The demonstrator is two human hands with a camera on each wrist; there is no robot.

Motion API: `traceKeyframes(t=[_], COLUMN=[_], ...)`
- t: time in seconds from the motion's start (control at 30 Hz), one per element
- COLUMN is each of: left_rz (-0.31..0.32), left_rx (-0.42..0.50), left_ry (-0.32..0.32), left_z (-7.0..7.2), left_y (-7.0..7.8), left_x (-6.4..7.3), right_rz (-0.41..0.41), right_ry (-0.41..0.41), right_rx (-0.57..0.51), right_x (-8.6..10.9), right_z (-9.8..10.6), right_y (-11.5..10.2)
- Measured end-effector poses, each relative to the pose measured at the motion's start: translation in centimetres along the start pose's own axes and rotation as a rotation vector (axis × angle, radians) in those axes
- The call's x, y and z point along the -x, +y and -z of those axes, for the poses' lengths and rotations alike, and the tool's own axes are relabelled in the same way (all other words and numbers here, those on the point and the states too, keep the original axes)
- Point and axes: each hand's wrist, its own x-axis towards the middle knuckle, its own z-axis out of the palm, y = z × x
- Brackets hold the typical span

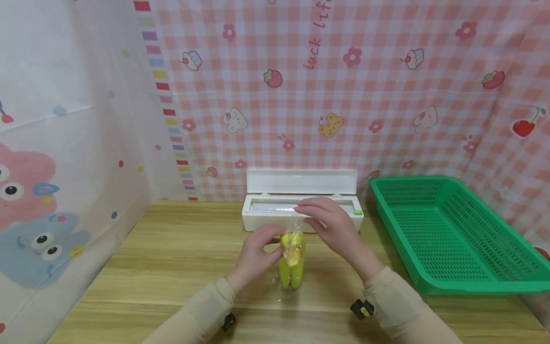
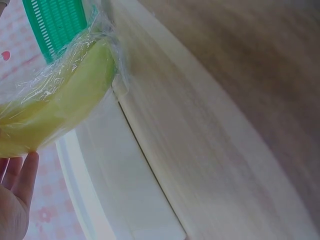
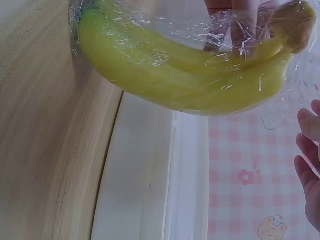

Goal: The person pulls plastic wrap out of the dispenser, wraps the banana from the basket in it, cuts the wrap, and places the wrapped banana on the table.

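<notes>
A bunch of bananas (image 1: 291,270), wrapped in clear plastic film (image 3: 150,30), is held upright above the table in front of the white box. My left hand (image 1: 260,251) grips the bunch near its brown stem end (image 3: 295,26), fingers on one side and thumb toward me. In the left wrist view, fingertips of the left hand (image 2: 17,192) press against the yellow peel. Beside the loose film above the stem is my right hand (image 1: 331,224), its fingers lightly bent. In the right wrist view the right hand (image 3: 311,150) is apart from the peel, with its fingers spread.
Behind the hands stands a white film dispenser box (image 1: 259,220) with its lid raised and a green slider (image 1: 357,212) at its right end. A green plastic basket (image 1: 429,282) is at the right of the wooden table (image 1: 163,267). Patterned cloth (image 1: 292,105) hangs behind.
</notes>
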Motion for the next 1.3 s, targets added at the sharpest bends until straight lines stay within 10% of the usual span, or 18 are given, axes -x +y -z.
traceKeyframes(t=[0.3,1.0,1.3], left_rz=[-0.013,-0.015,-0.025], left_rx=[0.019,0.029,0.046], left_ry=[0.018,0.023,0.023], left_z=[0.9,1.1,1.0], left_y=[4.0,4.3,4.0], left_x=[-0.8,-0.8,-0.6], right_rz=[0.007,-0.123,-0.256], right_ry=[0.045,-0.047,-0.183], right_rx=[0.051,0.01,-0.175], right_x=[0.5,4.4,4.1], right_z=[-0.7,-2.9,-1.2], right_y=[1.0,1.5,1.8])
